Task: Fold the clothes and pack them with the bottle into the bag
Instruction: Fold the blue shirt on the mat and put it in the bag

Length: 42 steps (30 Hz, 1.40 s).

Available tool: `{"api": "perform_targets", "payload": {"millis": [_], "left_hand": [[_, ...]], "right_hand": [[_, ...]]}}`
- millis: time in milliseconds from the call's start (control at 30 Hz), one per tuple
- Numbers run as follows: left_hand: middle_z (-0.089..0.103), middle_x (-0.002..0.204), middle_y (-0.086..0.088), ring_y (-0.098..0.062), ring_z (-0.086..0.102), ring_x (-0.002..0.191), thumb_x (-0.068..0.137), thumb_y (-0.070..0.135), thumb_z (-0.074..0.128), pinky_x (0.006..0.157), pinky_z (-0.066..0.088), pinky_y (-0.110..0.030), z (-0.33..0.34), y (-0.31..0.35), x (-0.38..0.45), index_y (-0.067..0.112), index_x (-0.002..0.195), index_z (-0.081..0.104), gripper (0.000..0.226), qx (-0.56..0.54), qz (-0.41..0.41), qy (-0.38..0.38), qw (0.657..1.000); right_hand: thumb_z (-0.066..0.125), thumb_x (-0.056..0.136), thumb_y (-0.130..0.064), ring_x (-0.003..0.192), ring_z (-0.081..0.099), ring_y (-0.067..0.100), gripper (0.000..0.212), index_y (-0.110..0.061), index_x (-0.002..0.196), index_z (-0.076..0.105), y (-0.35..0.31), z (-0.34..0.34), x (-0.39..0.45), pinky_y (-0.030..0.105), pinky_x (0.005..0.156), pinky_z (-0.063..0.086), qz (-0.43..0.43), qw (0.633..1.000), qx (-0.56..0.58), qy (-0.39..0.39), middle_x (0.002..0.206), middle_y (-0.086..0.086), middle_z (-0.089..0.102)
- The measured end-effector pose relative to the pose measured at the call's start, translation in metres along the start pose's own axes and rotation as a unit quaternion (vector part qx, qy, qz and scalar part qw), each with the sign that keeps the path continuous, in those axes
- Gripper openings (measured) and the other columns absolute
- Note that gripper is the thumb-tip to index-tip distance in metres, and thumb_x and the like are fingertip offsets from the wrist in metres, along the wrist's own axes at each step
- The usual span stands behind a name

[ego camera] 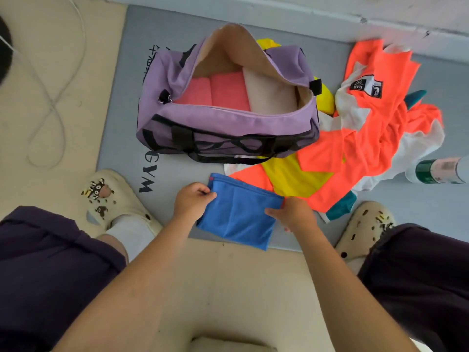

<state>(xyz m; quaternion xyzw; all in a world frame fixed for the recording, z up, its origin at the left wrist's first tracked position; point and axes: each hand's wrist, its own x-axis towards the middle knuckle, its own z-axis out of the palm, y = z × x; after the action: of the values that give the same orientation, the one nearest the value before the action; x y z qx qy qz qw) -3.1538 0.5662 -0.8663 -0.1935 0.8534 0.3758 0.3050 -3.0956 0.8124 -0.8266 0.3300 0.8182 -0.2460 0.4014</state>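
Observation:
A folded blue garment (238,212) lies on the grey mat near its front edge. My left hand (191,199) pinches its upper left corner. My right hand (291,212) grips its right edge. Behind it stands an open purple duffel bag (223,123) with folded pink clothes (223,91) inside. A loose pile of orange, white and yellow clothes (368,133) lies to the right of the bag. The bottle (439,170), with a green label, lies on its side at the right edge.
The grey gym mat (121,138) sits against a wall at the back. My feet in cream clogs (111,196) stand at the mat's front corners, my other clog (365,224) beside the clothes pile. A white cable (50,97) loops on the floor at left.

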Motion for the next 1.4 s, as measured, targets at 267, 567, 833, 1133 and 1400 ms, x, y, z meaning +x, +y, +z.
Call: {"api": "perform_targets", "payload": {"millis": [267, 567, 833, 1133, 1400], "left_hand": [[0.064, 0.067, 0.014, 0.000, 0.058, 0.061, 0.078, 0.022, 0.079, 0.060, 0.041, -0.014, -0.001, 0.008, 0.001, 0.031, 0.067, 0.062, 0.023, -0.034, 0.066, 0.040, 0.996], [0.054, 0.117, 0.000, -0.019, 0.051, 0.108, 0.064, 0.041, 0.087, 0.090, 0.045, -0.035, -0.011, 0.022, 0.002, 0.027, 0.123, 0.059, 0.067, 0.107, 0.186, -0.007, 0.977], [0.051, 0.127, 0.004, -0.020, 0.036, 0.127, 0.067, 0.050, 0.082, 0.100, 0.027, -0.035, -0.011, 0.069, 0.018, 0.027, 0.104, 0.071, 0.046, 0.371, 0.309, -0.147, 0.863], [0.052, 0.068, 0.006, -0.020, 0.055, 0.074, 0.075, 0.038, 0.080, 0.061, 0.035, -0.030, -0.040, 0.036, 0.021, 0.023, 0.064, 0.052, 0.033, 0.269, 0.136, -0.173, 0.937], [0.074, 0.093, 0.008, -0.003, 0.067, 0.090, 0.082, 0.004, 0.071, 0.085, 0.051, -0.016, -0.118, 0.093, -0.025, 0.014, 0.102, 0.071, 0.022, -0.086, 0.075, -0.359, 0.926]], "right_hand": [[0.076, 0.073, -0.052, 0.109, 0.051, 0.028, 0.063, -0.013, 0.117, 0.054, -0.060, 0.015, 0.013, 0.040, 0.089, 0.043, -0.257, 0.955, -0.103, 0.104, 0.115, 0.007, 0.057], [0.077, 0.074, -0.040, 0.073, 0.051, 0.018, 0.035, -0.018, 0.078, 0.050, -0.057, 0.023, 0.024, 0.025, 0.058, 0.031, -0.293, 0.951, -0.085, 0.049, 0.075, -0.002, 0.051], [0.079, 0.073, -0.023, 0.068, 0.048, 0.014, 0.026, -0.025, 0.081, 0.053, -0.048, 0.005, 0.022, 0.015, 0.055, 0.035, -0.315, 0.948, -0.004, -0.041, 0.069, -0.011, 0.049], [0.079, 0.073, -0.032, 0.068, 0.053, 0.016, 0.026, -0.013, 0.076, 0.062, -0.015, -0.017, 0.033, 0.024, 0.051, 0.036, -0.188, 0.978, -0.039, -0.078, 0.068, -0.004, 0.053], [0.080, 0.072, -0.011, 0.090, 0.066, 0.013, 0.035, -0.012, 0.104, 0.065, -0.032, -0.115, -0.033, 0.023, 0.073, 0.054, -0.249, 0.886, 0.306, -0.245, 0.099, 0.002, 0.068]]}}
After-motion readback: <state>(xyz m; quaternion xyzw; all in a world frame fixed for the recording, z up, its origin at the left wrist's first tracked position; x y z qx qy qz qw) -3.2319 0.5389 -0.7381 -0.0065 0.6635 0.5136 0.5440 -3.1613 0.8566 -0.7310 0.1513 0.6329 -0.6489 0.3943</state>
